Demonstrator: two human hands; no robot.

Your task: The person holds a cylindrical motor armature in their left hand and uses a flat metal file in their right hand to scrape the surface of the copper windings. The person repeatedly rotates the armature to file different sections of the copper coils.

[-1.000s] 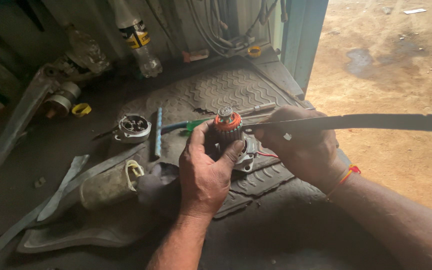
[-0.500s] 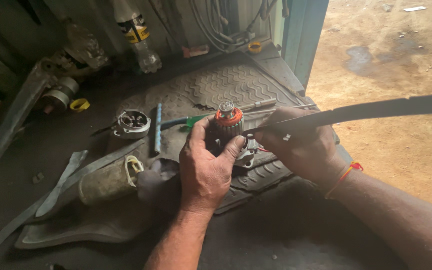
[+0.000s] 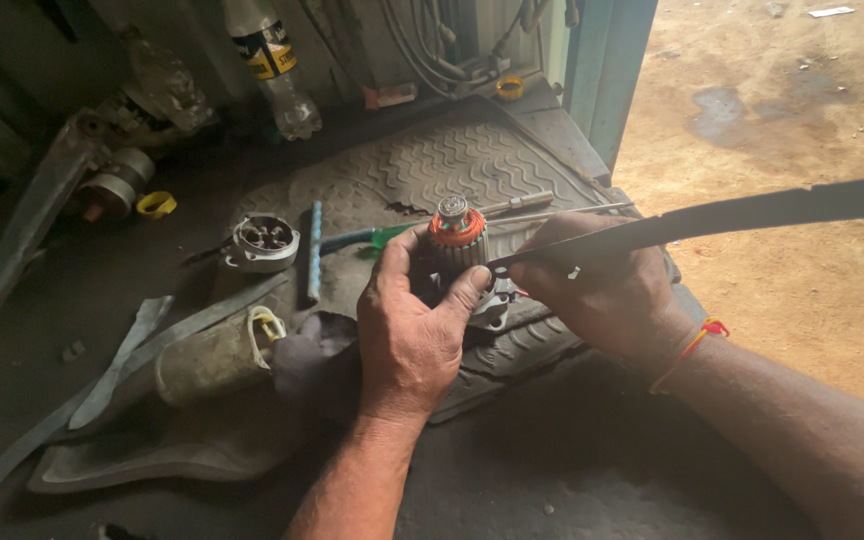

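Hands working one part: left hand (image 3: 407,330) gripping the motor armature (image 3: 457,245) upright.
Right hand (image 3: 602,290) is clamping a long dark blade (image 3: 732,212), tip meeting the armature's right flank, axis vertical.

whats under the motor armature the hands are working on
The armature stands upright on a silver metal housing, which rests on the ribbed rubber mat. The left hand covers its lower part, so how it sits there is hidden.
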